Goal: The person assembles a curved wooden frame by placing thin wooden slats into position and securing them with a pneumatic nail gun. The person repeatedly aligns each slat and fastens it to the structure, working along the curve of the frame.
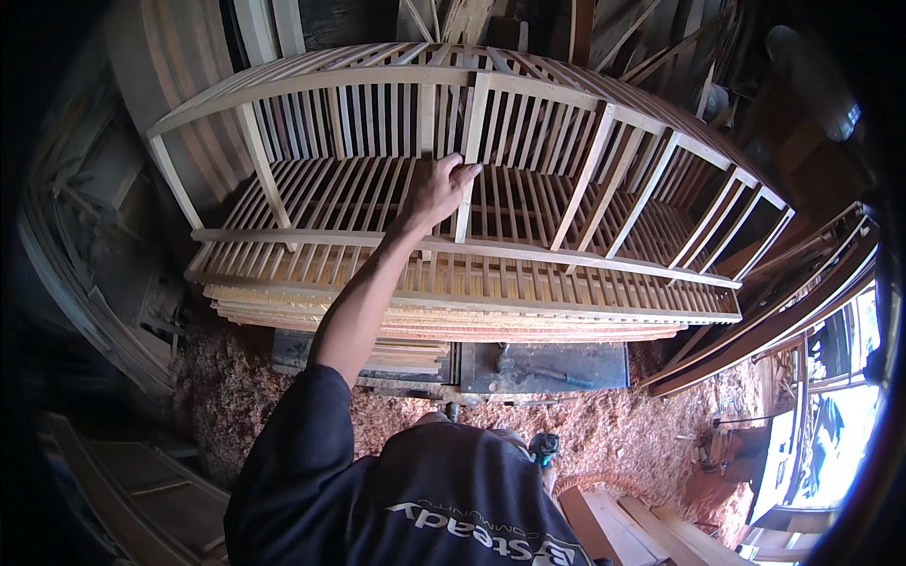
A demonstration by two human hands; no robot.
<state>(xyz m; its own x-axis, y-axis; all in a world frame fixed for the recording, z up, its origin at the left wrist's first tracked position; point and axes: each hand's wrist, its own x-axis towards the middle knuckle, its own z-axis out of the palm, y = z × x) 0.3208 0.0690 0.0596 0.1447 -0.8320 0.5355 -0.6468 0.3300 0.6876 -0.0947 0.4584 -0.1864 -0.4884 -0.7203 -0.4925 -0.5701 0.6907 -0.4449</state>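
Note:
A large slatted wooden frame [373,241] stretches across the view, with rows of thin slats and several upright posts. My left hand [442,191] reaches over its front rail, fingers closed round a middle upright post [477,123]. Down by my right side, low in the view, is a teal-and-black power tool [544,445], which looks like a cordless drill. A small part of my right hand [549,479] shows beside it; my shirt hides the rest, and the grip itself is not visible.
Beneath the frame lies a stack of wooden boards [444,325]. A dark work surface [491,368] bears a hammer [504,358] and another tool. Wood shavings [236,406] cover the floor. Planks [632,528] lie at lower right; curved timber pieces [774,316] lean at the right.

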